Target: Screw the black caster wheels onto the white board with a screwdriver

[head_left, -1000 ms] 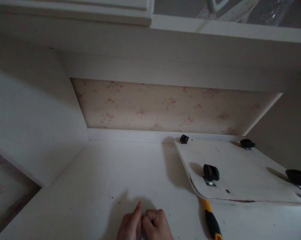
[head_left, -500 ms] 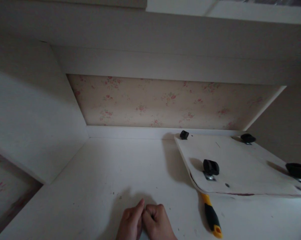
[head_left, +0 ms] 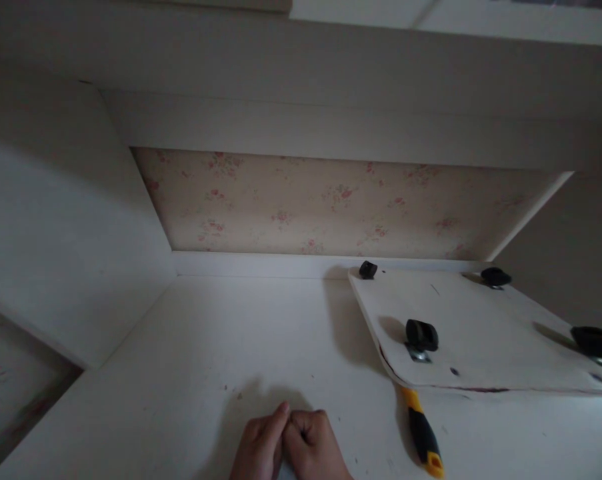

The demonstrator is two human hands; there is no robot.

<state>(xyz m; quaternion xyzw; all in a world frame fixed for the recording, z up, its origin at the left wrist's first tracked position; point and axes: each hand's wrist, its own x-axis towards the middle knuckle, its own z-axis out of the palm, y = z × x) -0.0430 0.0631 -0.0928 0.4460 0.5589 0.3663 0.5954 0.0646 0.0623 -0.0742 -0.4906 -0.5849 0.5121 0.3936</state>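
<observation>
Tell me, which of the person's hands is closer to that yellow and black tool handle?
Right. The right hand lies just left of the tool handle; the left hand sits beyond it, pressed against it.

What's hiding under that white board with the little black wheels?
A yellow-and-black tool handle sticks out from under the white board. Its working end is covered by the board, so what kind of tool it is stays hidden.

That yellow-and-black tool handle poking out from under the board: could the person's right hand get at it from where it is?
Probably yes. The tool handle lies on the white desk surface just right of the right hand, with only bare surface between. Its far end is tucked under the caster board, so it would need sliding out.
</observation>
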